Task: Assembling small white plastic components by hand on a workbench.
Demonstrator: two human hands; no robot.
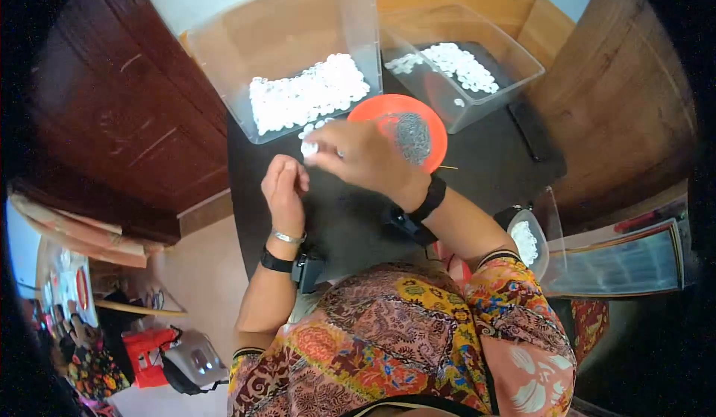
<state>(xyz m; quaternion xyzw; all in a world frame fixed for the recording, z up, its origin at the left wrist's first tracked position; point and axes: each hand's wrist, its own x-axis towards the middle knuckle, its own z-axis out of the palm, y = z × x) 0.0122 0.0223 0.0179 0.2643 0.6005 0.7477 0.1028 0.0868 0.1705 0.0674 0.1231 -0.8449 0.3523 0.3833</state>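
Note:
My right hand (362, 154) is over the black table (343, 223), its thumb and fingers pinching a small round white piece (309, 149). Just left of it and lower, my left hand (284, 180) is closed with curled fingers; whatever they hold, if anything, is hidden. Beyond the hands, a clear plastic bin (216, 81) lies open toward me with a heap of white pieces (306, 92) inside. Partly behind my right hand, a red plate (438, 133) carries a pile of tiny grey metal parts (412, 137), too small to name. A few loose white pieces (316, 127) lie by the bin's edge.
A second clear bin (514, 89) at the back right holds more white pieces (459, 66). Beside it lies a flat black object (528, 132). A small tub (541, 262) of white pieces stands right of my forearm. Dark wooden panels (142, 111) rise to the left.

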